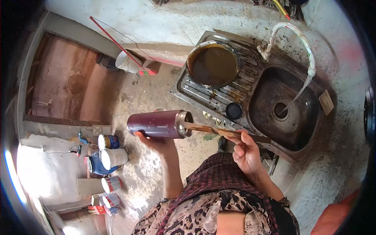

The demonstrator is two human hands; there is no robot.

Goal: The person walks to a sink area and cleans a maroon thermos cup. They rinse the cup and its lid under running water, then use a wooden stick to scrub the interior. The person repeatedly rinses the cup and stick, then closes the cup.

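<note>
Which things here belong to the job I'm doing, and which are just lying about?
In use, it seems:
purple flask, in the left hand
flat stick, in the right hand, one end at the flask's mouth
running tap and sink, likely

Apparently just lying about:
wooden block beside the sink
white bucket near the wall
blue container

Open sink (294,128), overhead tap (311,62) obstacle

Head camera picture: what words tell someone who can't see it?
A person's left hand holds a purple flask sideways; the right hand holds a flat wooden stick at the flask's open mouth. Nearby, water runs into a dark sink.
</note>
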